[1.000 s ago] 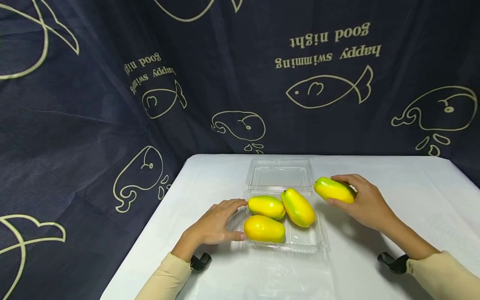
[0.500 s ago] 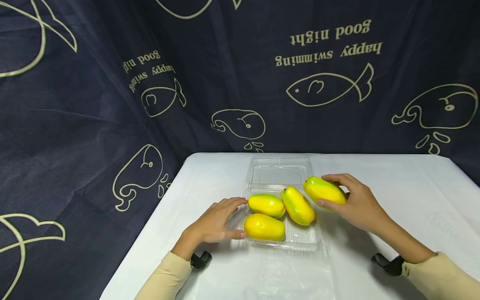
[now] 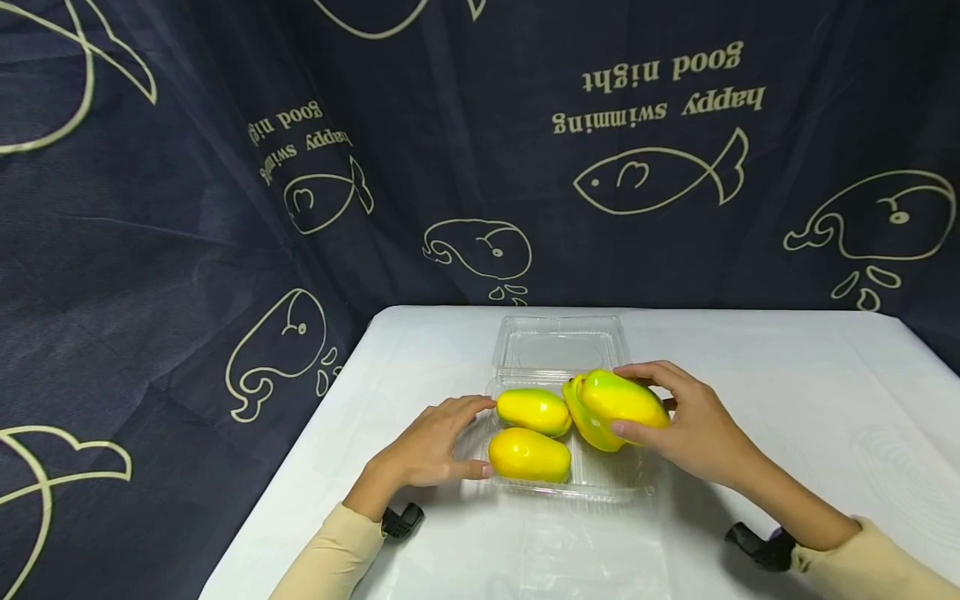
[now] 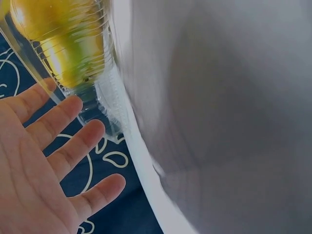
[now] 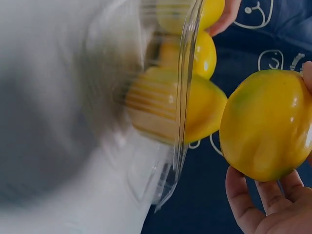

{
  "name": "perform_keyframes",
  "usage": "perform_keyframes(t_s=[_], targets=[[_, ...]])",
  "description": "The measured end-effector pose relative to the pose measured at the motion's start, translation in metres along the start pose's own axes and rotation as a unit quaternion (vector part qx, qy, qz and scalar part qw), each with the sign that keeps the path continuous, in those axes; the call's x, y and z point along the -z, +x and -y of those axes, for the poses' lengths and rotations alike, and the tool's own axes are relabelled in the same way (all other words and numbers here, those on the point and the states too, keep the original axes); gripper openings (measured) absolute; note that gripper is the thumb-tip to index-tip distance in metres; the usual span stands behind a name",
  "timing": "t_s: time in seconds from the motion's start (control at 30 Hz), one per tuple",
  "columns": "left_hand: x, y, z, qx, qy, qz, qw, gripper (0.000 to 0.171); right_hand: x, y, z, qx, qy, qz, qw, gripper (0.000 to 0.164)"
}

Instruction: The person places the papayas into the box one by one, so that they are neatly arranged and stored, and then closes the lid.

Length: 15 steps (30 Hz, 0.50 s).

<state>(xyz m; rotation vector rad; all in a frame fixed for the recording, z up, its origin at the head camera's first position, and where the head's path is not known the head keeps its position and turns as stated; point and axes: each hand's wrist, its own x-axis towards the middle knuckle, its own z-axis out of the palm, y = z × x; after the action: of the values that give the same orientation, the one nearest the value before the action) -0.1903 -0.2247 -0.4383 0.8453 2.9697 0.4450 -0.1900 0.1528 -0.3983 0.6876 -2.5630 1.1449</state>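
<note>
My right hand [image 3: 697, 421] grips a yellow-green papaya [image 3: 621, 398] between thumb and fingers. It is held above the right part of a clear plastic clamshell box [image 3: 603, 477]. Inside the box lie a papaya [image 3: 532, 411] at the back left, another papaya [image 3: 528, 455] in front of it, and a slanted papaya [image 3: 587, 421] partly hidden by the held one. By the box's left side rests my left hand [image 3: 427, 446], fingers spread and thumb extended toward the rim. In the right wrist view, the held papaya [image 5: 265, 124] is outside the box wall, fingers under it.
The box's open lid [image 3: 558, 346] lies flat behind its base. A white cloth covers the table [image 3: 810, 392]. Dark blue curtains [image 3: 480, 150] with fish and whale drawings hang behind and on the left. Each wrist wears a black camera [image 3: 402, 521].
My right hand has carried its papaya leftward and slightly down, from beside the box to over its right part, now overlapping the slanted papaya in view. My left hand has stayed put.
</note>
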Motion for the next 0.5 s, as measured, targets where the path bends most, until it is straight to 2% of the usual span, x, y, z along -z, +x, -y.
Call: perform_keyframes(t_s=[0.27,0.5], targets=[[0.000,0.000,-0.001,0.005,-0.005,0.003,1.0000,0.093,-0.010,-0.005,0.007,0.003,0.014,0.017,1.000,0.066],[0.000,0.000,-0.001,0.006,-0.003,0.001,1.0000,0.093,-0.027,-0.011,0.010,0.008,0.025,0.043,0.999,0.065]])
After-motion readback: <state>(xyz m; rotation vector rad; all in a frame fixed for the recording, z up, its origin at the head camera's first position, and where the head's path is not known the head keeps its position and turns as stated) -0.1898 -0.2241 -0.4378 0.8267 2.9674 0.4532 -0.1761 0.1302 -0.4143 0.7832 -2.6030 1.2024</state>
